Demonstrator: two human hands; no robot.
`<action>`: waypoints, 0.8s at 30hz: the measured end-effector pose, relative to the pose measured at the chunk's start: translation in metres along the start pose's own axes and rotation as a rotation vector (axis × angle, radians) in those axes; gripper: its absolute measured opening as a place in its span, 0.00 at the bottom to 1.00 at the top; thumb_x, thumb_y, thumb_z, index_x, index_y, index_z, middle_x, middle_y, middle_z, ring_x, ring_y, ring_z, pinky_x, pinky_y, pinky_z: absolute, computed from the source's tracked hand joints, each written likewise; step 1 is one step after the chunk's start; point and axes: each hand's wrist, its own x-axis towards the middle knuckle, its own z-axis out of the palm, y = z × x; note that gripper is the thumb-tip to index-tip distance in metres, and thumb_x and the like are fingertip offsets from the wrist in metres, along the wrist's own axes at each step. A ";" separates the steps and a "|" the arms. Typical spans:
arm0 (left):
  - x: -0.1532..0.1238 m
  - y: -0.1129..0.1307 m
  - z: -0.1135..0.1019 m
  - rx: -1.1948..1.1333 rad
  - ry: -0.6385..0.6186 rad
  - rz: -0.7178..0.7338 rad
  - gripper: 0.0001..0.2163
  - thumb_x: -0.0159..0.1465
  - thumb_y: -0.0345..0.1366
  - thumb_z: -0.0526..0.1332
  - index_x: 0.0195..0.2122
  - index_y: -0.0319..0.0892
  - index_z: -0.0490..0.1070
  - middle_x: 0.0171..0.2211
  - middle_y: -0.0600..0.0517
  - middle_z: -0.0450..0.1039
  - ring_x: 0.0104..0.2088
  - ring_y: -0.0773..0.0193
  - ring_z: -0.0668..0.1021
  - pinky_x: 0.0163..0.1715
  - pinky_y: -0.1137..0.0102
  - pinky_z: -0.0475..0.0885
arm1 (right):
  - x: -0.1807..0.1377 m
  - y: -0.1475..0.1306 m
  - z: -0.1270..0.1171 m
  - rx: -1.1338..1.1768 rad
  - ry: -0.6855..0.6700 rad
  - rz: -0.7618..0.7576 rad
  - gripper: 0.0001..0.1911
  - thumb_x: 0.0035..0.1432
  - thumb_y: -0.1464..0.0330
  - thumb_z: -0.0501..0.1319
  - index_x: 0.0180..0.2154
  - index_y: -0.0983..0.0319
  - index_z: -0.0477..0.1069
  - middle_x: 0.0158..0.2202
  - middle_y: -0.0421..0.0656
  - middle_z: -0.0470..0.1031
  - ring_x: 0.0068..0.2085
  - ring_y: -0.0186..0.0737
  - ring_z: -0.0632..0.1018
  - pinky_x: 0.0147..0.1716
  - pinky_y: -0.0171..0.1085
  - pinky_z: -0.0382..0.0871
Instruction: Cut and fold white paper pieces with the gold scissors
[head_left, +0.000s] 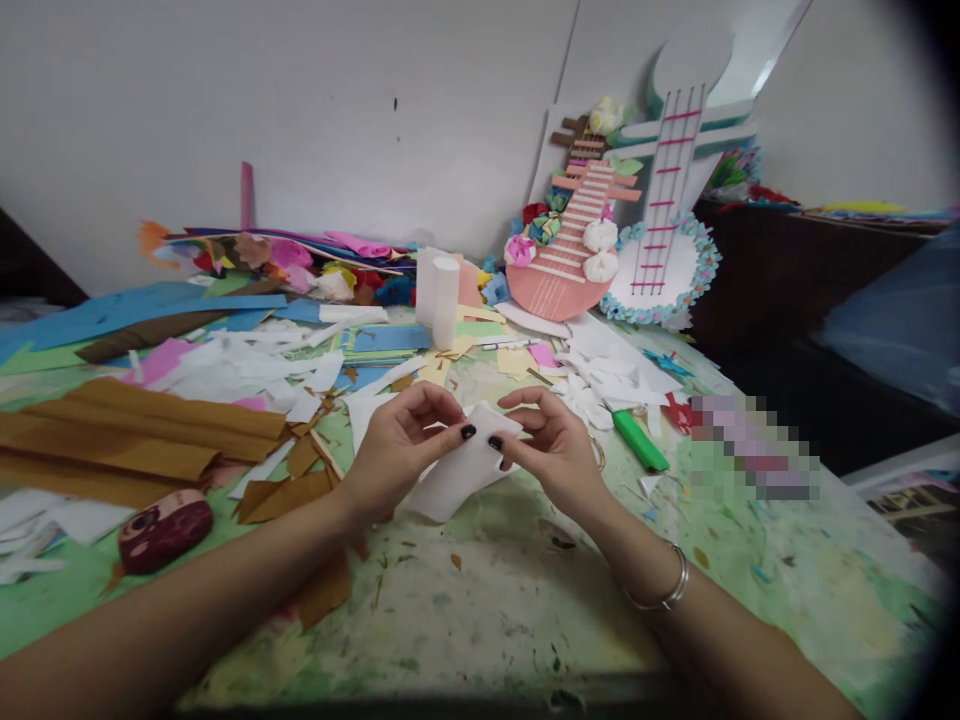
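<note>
A piece of thin white paper (457,475) is held up between both hands, just above the table. My left hand (409,440) pinches its upper left edge, the dark-nailed thumb on the near face and the fingers behind. On the other side my right hand (551,440) grips the upper right edge in the same manner, thumb in front. The paper's lower end hangs down towards the tabletop and looks slightly curled. Parts of the fingers behind the sheet are hidden.
Brown crepe paper (135,435) and a dark red pouch-like object (166,530) lie at left. White scraps (232,365) spread behind. At right is a green roll (640,440). Decorated paper instruments (562,270) lean on the wall near a standing white roll (445,300).
</note>
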 end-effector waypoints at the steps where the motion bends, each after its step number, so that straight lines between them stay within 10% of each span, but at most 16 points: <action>1: 0.000 0.000 0.000 0.006 -0.017 -0.016 0.08 0.54 0.35 0.67 0.30 0.39 0.69 0.29 0.54 0.69 0.32 0.70 0.73 0.32 0.75 0.71 | 0.000 0.000 0.000 0.006 0.003 -0.003 0.17 0.49 0.66 0.67 0.39 0.59 0.64 0.29 0.38 0.74 0.26 0.31 0.74 0.26 0.32 0.71; 24: 0.000 -0.004 -0.005 0.028 -0.030 -0.073 0.08 0.51 0.36 0.69 0.26 0.39 0.72 0.26 0.53 0.73 0.28 0.69 0.74 0.29 0.75 0.71 | -0.001 -0.002 -0.004 -0.036 -0.023 -0.063 0.15 0.52 0.64 0.66 0.41 0.59 0.65 0.33 0.41 0.74 0.32 0.35 0.75 0.33 0.35 0.69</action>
